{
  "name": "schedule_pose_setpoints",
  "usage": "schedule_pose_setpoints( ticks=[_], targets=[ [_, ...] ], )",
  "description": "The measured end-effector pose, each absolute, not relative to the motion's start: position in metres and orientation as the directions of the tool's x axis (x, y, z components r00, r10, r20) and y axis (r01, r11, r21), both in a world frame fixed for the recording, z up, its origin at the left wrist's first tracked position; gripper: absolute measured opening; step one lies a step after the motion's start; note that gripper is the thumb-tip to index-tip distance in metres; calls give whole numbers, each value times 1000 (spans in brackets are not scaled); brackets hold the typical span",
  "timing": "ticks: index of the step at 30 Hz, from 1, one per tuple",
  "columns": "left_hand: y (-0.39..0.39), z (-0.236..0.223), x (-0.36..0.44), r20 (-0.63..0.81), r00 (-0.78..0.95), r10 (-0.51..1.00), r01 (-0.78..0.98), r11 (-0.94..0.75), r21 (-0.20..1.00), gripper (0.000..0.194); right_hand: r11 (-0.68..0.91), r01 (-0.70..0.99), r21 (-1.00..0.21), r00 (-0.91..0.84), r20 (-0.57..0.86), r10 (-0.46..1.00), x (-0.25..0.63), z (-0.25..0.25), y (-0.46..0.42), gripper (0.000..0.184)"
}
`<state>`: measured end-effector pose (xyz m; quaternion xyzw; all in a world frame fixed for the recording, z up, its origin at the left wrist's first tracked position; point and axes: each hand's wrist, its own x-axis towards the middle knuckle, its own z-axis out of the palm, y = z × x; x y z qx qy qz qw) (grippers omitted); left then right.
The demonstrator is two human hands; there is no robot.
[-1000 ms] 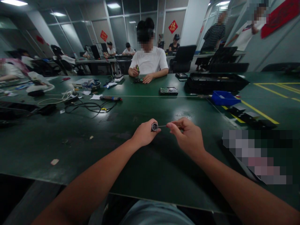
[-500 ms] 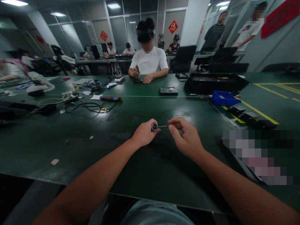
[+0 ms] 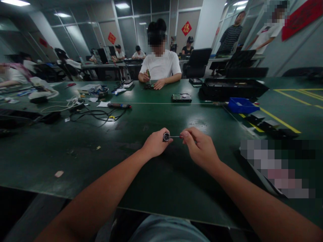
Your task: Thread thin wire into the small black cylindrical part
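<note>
Head view: the left hand (image 3: 156, 143) has its grip closed around a small round part (image 3: 166, 136). Right fingers pinch a thin tool (image 3: 176, 136) that reaches the part, above the green counter (image 3: 141, 174). Farther off lies a blue bin (image 3: 241, 106).

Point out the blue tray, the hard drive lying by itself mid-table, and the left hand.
Blue tray (image 3: 242, 106): head view, on its front wall.
Hard drive (image 3: 181, 97): head view, on its body.
Left hand (image 3: 154, 144): head view, on its back.

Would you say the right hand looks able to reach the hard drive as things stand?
Probably, with a stretch: the green tabletop before the hard drive looks free, but the right hand holds a thin-shafted tool.
</note>
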<state>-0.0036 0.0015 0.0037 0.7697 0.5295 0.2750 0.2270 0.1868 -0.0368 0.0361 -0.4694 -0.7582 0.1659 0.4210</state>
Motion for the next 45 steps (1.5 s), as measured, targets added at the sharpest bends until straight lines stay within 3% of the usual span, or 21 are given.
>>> schedule_pose_setpoints(
  ticks=[3, 8, 14, 23, 30, 36, 41, 45],
  targets=[
    [2, 3, -4, 192, 285, 939, 688, -340, 641, 15, 477, 533, -699, -149, 477, 866, 186, 35, -36, 20],
    [2, 4, -3, 204, 281, 938, 700, -345, 625, 15, 403, 257, -879, -37, 407, 912, 182, 27, -29, 22],
    [2, 7, -4, 258, 293, 921, 749, -389, 537, 14, 209, -50, -977, 95, 203, 974, 190, 17, -8, 27],
    [2, 5, -4, 214, 286, 934, 717, -357, 599, 15, 391, 241, -888, 84, 421, 903, 184, 26, -23, 23],
    [2, 3, -3, 221, 285, 932, 698, -361, 619, 18, 421, 299, -856, 22, 448, 894, 182, 27, -28, 20],
    [2, 1, -6, 238, 306, 922, 663, -385, 642, 24, 415, 549, -725, -4, 494, 869, 187, 34, -32, 25],
    [2, 0, -7, 244, 306, 920, 642, -388, 661, 25, 497, 513, -700, -99, 527, 844, 186, 36, -35, 17],
    [3, 1, -6, 237, 306, 922, 661, -384, 645, 23, 535, 530, -658, -179, 530, 829, 186, 36, -38, 22]
  ],
)
